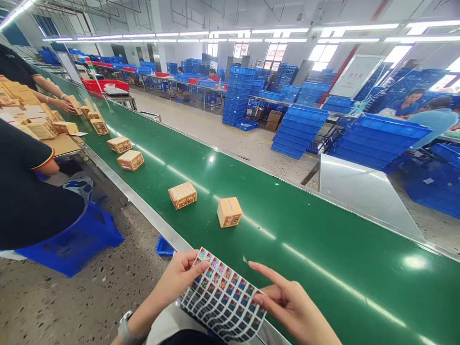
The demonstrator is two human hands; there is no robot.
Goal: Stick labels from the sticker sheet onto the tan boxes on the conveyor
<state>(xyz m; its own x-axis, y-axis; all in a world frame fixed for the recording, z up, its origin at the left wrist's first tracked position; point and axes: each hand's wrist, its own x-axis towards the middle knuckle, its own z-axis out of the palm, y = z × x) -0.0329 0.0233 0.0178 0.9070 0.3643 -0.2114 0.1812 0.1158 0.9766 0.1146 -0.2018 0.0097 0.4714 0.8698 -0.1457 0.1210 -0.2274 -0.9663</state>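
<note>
My left hand is closed on the left edge of a sheet of small colourful stickers, held low at the near edge of the green conveyor belt. My right hand rests its thumb on the sheet's right side, and its raised forefinger carries a tiny sticker on the tip. Several small tan cardboard boxes lie on the belt; the nearest box is just beyond my hands, another box to its left.
A seated co-worker in black is at my left on a blue stool. Another person's hands handle boxes further up the belt. A steel side table and stacks of blue crates stand across the belt.
</note>
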